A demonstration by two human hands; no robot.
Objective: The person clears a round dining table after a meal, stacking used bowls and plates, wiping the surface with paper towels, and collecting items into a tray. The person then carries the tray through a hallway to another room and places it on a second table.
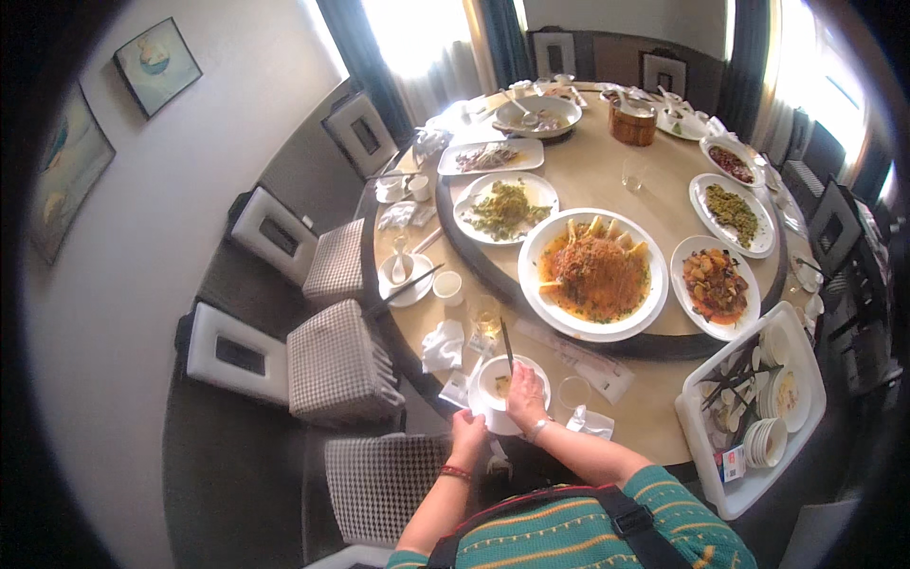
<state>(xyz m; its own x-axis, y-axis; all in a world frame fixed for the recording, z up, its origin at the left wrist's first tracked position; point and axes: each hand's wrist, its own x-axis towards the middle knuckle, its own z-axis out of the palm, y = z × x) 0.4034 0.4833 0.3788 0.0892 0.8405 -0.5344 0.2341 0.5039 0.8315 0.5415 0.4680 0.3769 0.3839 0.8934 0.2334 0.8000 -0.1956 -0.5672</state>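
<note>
A small white bowl (495, 383) with some soup and green bits in it sits on a white plate (506, 424) at the table's near edge. My right hand (526, 400) grips the bowl's right side. Dark chopsticks (507, 345) stick up by its fingers; whether the hand holds them too is unclear. At the plate's near left rim, my left hand (468, 432) has its fingers curled against the edge. Crumpled napkins (443, 346) lie to the left of the plate, and an empty clear glass (574, 392) stands to its right.
A white plastic bin (693, 444) of used dishes and chopsticks rests at the table's right edge. Large food platters (534, 326) stand on the turntable (590, 188). A glass of pale liquid (486, 318) stands beyond the bowl. Checked chairs (338, 359) line the left side.
</note>
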